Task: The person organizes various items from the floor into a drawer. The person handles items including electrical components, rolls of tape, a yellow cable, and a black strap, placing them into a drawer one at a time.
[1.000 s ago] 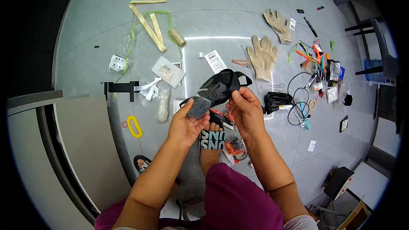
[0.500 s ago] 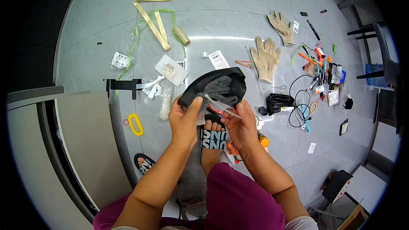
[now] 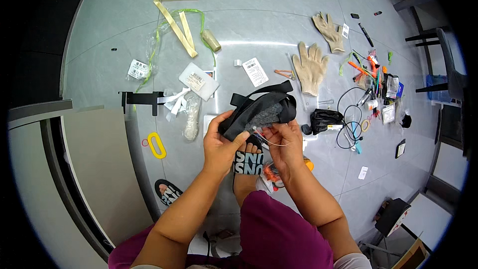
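A bundle of black strap (image 3: 244, 112) with a grey fuzzy patch, looking like hook-and-loop tape, is between my two hands above my sandalled foot. My left hand (image 3: 220, 142) is closed on its left end, thumb on top. Against its lower right side, my right hand (image 3: 285, 144) has its fingers curled at the strap. A thin whitish strip, like a cable tie (image 3: 271, 141), runs from the bundle's lower edge over my right fingers. Whether the right fingers pinch the tie or the strap is partly hidden.
Two beige work gloves (image 3: 310, 68) lie ahead to the right. A black cable (image 3: 338, 142), a black bag (image 3: 326, 120) and a pile of small tools are at the right. On the left are a yellow ring handle (image 3: 157, 145), a black bracket (image 3: 142, 98) and a cabinet (image 3: 102, 169).
The strap bundle has turned and spread, with loops now standing up at its top. My right hand has moved slightly right and curled closer, and the whitish tie lies flatter.
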Motion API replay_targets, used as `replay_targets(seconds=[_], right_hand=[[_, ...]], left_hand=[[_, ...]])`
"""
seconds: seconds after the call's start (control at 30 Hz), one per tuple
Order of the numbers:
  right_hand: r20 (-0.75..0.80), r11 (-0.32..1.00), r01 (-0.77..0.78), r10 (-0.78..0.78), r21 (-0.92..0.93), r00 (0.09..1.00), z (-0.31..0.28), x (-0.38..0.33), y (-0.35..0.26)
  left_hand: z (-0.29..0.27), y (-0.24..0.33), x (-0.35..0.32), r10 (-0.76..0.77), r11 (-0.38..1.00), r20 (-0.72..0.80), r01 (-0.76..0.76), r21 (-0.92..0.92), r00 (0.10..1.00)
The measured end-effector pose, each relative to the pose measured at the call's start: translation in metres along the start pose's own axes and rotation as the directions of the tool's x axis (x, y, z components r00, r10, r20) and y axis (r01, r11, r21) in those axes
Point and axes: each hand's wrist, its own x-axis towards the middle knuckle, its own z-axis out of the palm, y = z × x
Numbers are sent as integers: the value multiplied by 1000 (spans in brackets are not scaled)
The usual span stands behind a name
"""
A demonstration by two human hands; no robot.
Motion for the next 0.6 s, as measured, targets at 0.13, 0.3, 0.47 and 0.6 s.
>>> replay_targets(seconds=[0.13,0.3,0.47,0.6], right_hand=[[-7,1000,-21,21,-16,1000,-7,3,-6],[-23,993,48,-51,-110,998,-8,7,-10],[107,953,157,-134,-258,985,-11,5,-5],[183,916,212,-157,-340,971,-9,2,2]], left_hand=[[-6,1,4,71,989,107,-84,120,992],[-19,6,11,323,827,248,-400,395,913],[1,29,8,483,513,302,-545,664,822],[15,33,11,485,453,343,-567,688,804]])
